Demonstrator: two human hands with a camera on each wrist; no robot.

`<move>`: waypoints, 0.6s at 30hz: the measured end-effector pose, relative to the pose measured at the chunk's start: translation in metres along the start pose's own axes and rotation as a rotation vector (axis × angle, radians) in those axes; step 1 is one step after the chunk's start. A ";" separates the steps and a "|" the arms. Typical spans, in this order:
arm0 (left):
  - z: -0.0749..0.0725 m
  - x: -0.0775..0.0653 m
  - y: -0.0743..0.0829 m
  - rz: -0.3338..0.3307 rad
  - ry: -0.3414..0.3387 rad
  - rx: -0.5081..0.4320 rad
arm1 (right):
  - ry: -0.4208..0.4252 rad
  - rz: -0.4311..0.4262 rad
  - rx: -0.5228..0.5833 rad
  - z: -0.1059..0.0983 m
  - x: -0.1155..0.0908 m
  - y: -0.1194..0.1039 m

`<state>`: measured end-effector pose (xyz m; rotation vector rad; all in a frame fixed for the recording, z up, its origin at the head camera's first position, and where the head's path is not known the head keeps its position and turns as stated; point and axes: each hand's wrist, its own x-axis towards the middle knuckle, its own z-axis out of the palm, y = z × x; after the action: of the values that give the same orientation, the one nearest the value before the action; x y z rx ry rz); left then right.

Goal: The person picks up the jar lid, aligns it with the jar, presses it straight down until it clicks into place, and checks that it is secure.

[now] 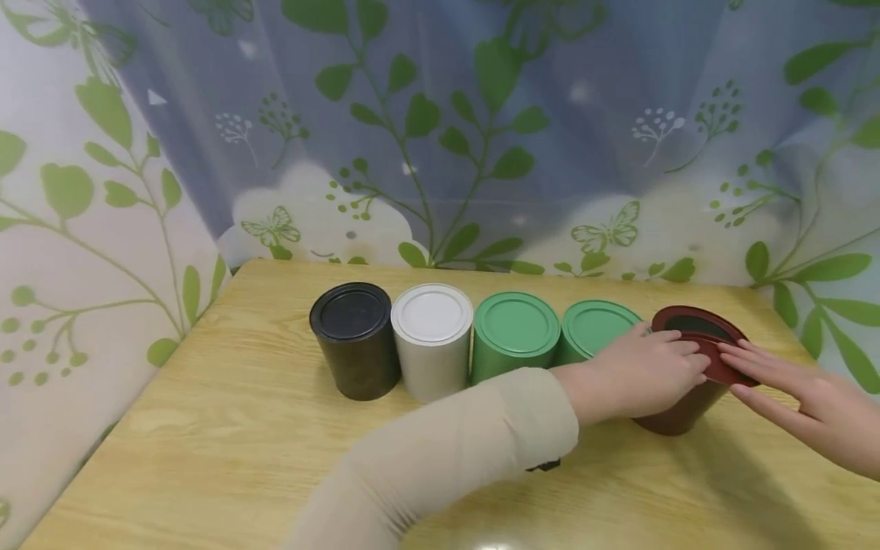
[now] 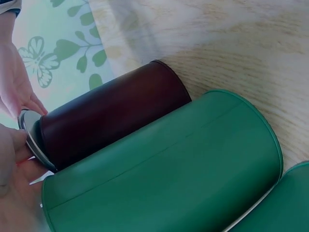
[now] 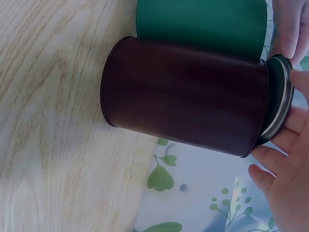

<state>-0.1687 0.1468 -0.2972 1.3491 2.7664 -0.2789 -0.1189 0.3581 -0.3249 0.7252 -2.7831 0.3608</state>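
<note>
At the right end of a row stands a dark red canister [image 1: 677,414], its top partly uncovered. Its round dark red lid [image 1: 720,368] sits tilted over the near side of the mouth, leaving a gap at the far side. My left hand [image 1: 635,374] reaches across from the left and holds the lid's left edge. On the opposite edge, my right hand [image 1: 811,405] holds the lid with extended fingers and the thumb lower down. The lid's pale metal rim [image 3: 284,104] shows beyond the canister's mouth in the right wrist view.
Left of the red canister stand two green canisters [image 1: 517,328], a white one [image 1: 431,344] and a black one [image 1: 357,351], all with lids on. They stand close together on a wood-grain table [image 1: 227,428]. A leaf-patterned curtain [image 1: 426,153] hangs behind.
</note>
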 end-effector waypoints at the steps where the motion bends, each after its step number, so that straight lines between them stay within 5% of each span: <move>1: 0.000 0.000 -0.001 -0.003 -0.004 0.001 | -0.005 -0.003 -0.005 0.000 0.002 0.000; 18: -0.002 0.006 -0.007 -0.029 -0.049 -0.008 | -0.061 0.046 0.009 -0.003 0.012 0.000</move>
<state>-0.1785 0.1478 -0.2947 1.2839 2.7460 -0.2977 -0.1284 0.3534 -0.3185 0.6866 -2.8617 0.3660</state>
